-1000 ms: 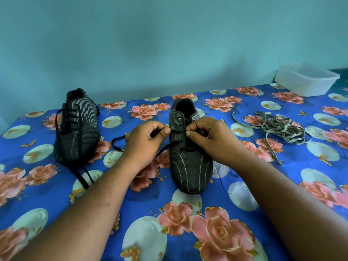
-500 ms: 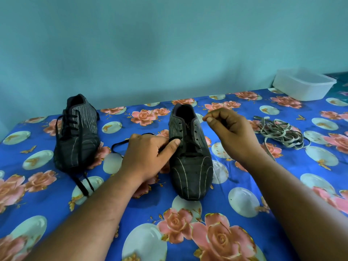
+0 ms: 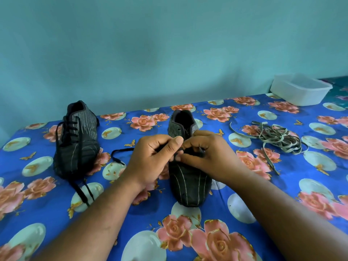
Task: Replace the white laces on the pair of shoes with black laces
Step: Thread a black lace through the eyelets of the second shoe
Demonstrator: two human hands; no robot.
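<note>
Black lace (image 3: 120, 156) is pinched over the centre shoe (image 3: 190, 178) by curled fingers of left hand (image 3: 152, 159) and right hand (image 3: 209, 157); I'd draw it snug through each eyelet, its loose tail trailing toward nine o'clock.

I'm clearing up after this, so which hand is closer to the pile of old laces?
Right. The right hand works at the middle shoe, with the old laces lying just past it on the right. The left hand is on the shoe's far side.

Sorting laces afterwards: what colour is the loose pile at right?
Pale grey-white laces, head view.
</note>
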